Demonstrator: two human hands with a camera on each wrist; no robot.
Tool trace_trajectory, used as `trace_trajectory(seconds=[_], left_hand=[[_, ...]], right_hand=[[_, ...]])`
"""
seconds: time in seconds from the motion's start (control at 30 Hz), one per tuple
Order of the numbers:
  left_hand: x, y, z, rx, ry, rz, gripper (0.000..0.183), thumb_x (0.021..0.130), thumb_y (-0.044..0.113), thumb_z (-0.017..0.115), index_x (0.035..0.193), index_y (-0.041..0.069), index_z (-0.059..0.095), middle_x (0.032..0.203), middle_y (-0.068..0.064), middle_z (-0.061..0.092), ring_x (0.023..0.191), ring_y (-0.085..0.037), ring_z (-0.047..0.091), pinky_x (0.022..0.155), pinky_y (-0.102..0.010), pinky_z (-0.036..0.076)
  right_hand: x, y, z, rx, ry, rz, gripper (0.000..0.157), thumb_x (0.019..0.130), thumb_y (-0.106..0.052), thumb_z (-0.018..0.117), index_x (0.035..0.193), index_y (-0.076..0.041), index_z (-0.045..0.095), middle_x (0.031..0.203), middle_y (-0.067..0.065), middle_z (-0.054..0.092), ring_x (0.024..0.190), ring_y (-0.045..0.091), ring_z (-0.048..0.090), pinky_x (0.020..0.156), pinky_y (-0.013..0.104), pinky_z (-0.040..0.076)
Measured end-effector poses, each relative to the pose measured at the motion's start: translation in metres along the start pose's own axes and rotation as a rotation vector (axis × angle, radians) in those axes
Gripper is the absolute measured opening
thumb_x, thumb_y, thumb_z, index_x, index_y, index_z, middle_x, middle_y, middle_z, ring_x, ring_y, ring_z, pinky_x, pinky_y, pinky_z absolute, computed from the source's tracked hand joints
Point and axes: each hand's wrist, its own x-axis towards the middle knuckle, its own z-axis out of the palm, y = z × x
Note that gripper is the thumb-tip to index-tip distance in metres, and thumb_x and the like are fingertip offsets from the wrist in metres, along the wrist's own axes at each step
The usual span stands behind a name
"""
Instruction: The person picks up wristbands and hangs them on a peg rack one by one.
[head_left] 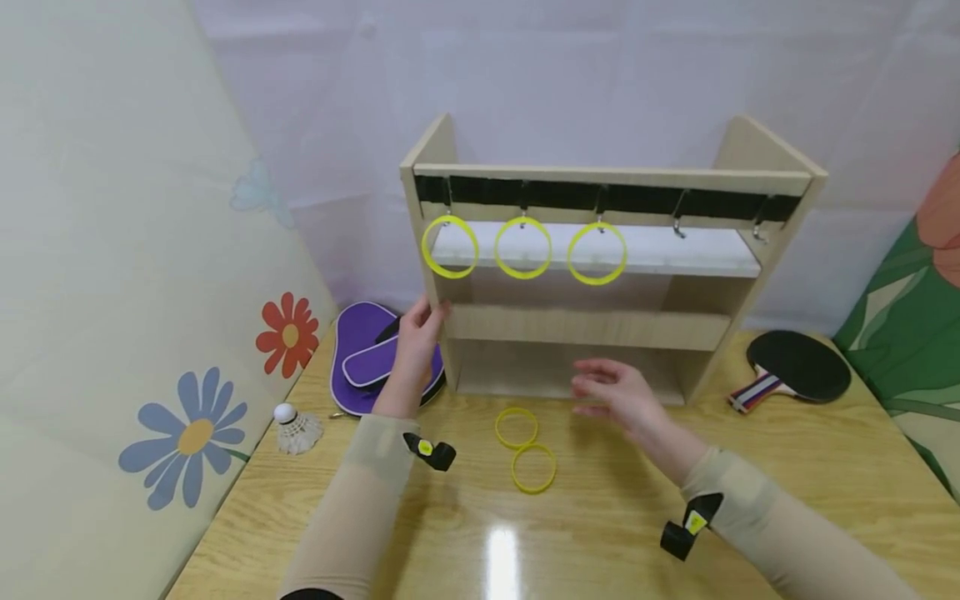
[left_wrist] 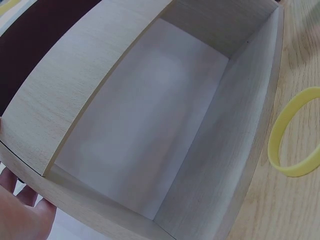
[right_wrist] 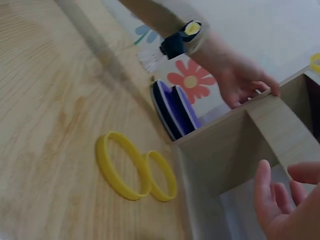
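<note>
A small wooden shelf [head_left: 585, 325] stands on the table, with a row of metal hooks on a black strip near its top. Yellow rings hang from the left hook [head_left: 450, 247], the second [head_left: 522, 248] and the middle one [head_left: 597, 253]. Two more yellow rings [head_left: 517, 427] [right_wrist: 122, 166] lie touching each other on the table in front. My left hand [head_left: 420, 333] holds the edge of the shelf's left side panel [left_wrist: 85, 200], its fingers partly hidden behind it. My right hand [head_left: 615, 396] hovers before the lower compartment, fingers loosely bent and holding nothing.
A purple paddle case [head_left: 365, 350] lies left of the shelf, with a shuttlecock [head_left: 297, 429] nearer the table's left edge. To the right lies a black table tennis paddle [head_left: 798, 367]. Bare hooks [head_left: 679, 227] are at the strip's right. A curtain [head_left: 570, 75] hangs behind.
</note>
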Motion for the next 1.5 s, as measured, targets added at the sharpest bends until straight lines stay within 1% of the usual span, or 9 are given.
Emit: trace_trajectory(seconds=[0.1, 0.3, 0.43, 0.53, 0.83, 0.93, 1.17, 1.37, 1.5], left_hand=[[0.000, 0.001, 0.000, 0.006, -0.008, -0.001, 0.043, 0.098, 0.015, 0.054, 0.140, 0.007, 0.055, 0.109, 0.005, 0.065, 0.093, -0.006, 0.059, 0.084, -0.022, 0.049], [0.001, 0.002, 0.000, 0.013, -0.011, -0.003, 0.044, 0.098, 0.015, 0.054, 0.141, 0.008, 0.054, 0.116, -0.002, 0.063, 0.095, -0.006, 0.059, 0.087, -0.023, 0.048], [0.002, 0.001, 0.000, 0.004, -0.001, 0.006, 0.044, 0.097, 0.014, 0.055, 0.140, 0.006, 0.055, 0.111, 0.002, 0.064, 0.093, -0.004, 0.059, 0.085, -0.022, 0.048], [0.002, 0.001, 0.000, 0.006, 0.001, 0.011, 0.044, 0.097, 0.014, 0.054, 0.140, 0.003, 0.054, 0.110, 0.003, 0.064, 0.093, -0.005, 0.059, 0.085, -0.022, 0.048], [0.000, 0.001, 0.000, 0.022, -0.021, -0.008, 0.044, 0.099, 0.016, 0.053, 0.143, 0.011, 0.053, 0.122, -0.005, 0.062, 0.100, -0.007, 0.058, 0.090, -0.024, 0.046], [0.000, 0.001, 0.000, 0.025, -0.015, -0.014, 0.045, 0.099, 0.016, 0.054, 0.143, 0.012, 0.053, 0.124, -0.008, 0.061, 0.099, -0.007, 0.058, 0.089, -0.024, 0.047], [-0.001, 0.002, 0.001, 0.019, -0.020, -0.016, 0.047, 0.099, 0.015, 0.052, 0.146, 0.012, 0.049, 0.140, -0.025, 0.051, 0.101, -0.006, 0.056, 0.089, -0.023, 0.045], [-0.001, 0.002, 0.001, 0.023, -0.009, -0.016, 0.046, 0.099, 0.015, 0.052, 0.145, 0.011, 0.051, 0.138, -0.025, 0.052, 0.099, -0.005, 0.057, 0.088, -0.022, 0.046], [-0.001, 0.002, 0.000, 0.017, -0.014, -0.017, 0.046, 0.099, 0.015, 0.053, 0.145, 0.012, 0.051, 0.137, -0.023, 0.053, 0.100, -0.006, 0.057, 0.089, -0.023, 0.046]], right_hand=[[0.001, 0.009, 0.001, -0.038, -0.013, 0.018, 0.047, 0.096, 0.003, 0.055, 0.139, 0.015, 0.040, 0.097, 0.001, 0.064, 0.086, 0.011, 0.065, 0.076, 0.029, 0.059], [0.002, 0.028, 0.007, -0.139, -0.048, 0.057, 0.044, 0.094, 0.005, 0.057, 0.136, 0.015, 0.046, 0.103, 0.011, 0.063, 0.088, 0.016, 0.064, 0.077, 0.036, 0.060], [0.001, 0.040, 0.010, -0.165, -0.074, 0.094, 0.044, 0.093, 0.006, 0.058, 0.134, 0.014, 0.047, 0.104, 0.013, 0.062, 0.084, 0.015, 0.062, 0.072, 0.033, 0.060], [0.002, 0.047, 0.012, -0.183, -0.069, 0.114, 0.043, 0.092, 0.005, 0.060, 0.133, 0.013, 0.049, 0.103, 0.012, 0.062, 0.083, 0.015, 0.062, 0.070, 0.032, 0.060], [-0.001, 0.062, 0.015, -0.251, -0.067, 0.107, 0.040, 0.091, 0.007, 0.060, 0.130, 0.013, 0.051, 0.108, 0.024, 0.064, 0.080, 0.016, 0.063, 0.067, 0.035, 0.060], [-0.001, 0.065, 0.015, -0.265, -0.064, 0.101, 0.040, 0.090, 0.008, 0.060, 0.129, 0.013, 0.052, 0.109, 0.025, 0.064, 0.080, 0.015, 0.062, 0.065, 0.036, 0.060], [0.000, 0.070, 0.014, -0.347, -0.075, 0.087, 0.037, 0.089, 0.006, 0.063, 0.125, 0.011, 0.055, 0.103, 0.021, 0.065, 0.073, 0.016, 0.062, 0.061, 0.035, 0.059], [0.002, 0.075, 0.013, -0.438, -0.077, 0.096, 0.034, 0.089, 0.002, 0.067, 0.121, 0.006, 0.060, 0.097, 0.015, 0.066, 0.069, 0.016, 0.062, 0.059, 0.033, 0.059], [0.004, 0.080, 0.014, -0.449, -0.066, 0.100, 0.032, 0.088, 0.003, 0.068, 0.119, 0.006, 0.062, 0.095, 0.014, 0.066, 0.066, 0.016, 0.061, 0.058, 0.034, 0.059]])
